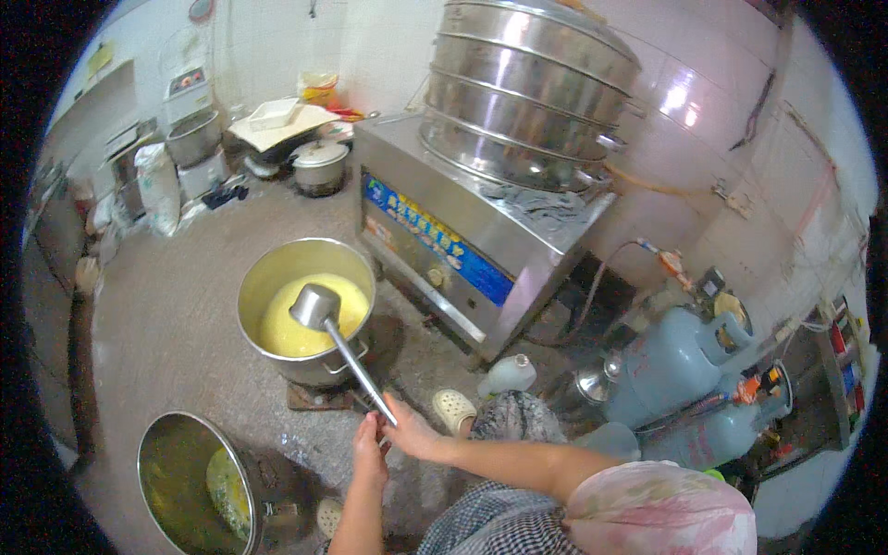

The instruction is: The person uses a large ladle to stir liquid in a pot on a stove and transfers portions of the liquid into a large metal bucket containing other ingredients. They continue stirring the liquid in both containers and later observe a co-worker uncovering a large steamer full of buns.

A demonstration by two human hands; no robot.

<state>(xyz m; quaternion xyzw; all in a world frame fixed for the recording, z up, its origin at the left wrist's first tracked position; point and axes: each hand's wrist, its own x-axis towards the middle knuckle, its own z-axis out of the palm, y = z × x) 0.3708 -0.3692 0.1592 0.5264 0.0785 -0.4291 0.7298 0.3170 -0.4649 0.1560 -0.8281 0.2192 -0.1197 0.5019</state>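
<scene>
My right hand (414, 431) grips the long handle of a metal ladle (350, 357) near its end. My left hand (370, 449) is up against the same handle end, fingers curled at it. The ladle's bowl (316, 306) is over a large steel pot (251, 291), its rounded outer side towards me. Yellow liquid (283, 326) partly fills this pot, which stands on a low base (320, 398). A second tall steel pot (173, 479), nearer to me at the left, has some yellow, frothy liquid (227, 489) at its bottom.
A steel stove cabinet (451, 201) carries stacked steamer tiers (520, 83). Grey gas cylinders (666, 374) with hoses stand at the right, near a plastic jug (510, 374). Along the far wall are a lidded pot (320, 166), a mixer (191, 118) and a white sack (158, 187).
</scene>
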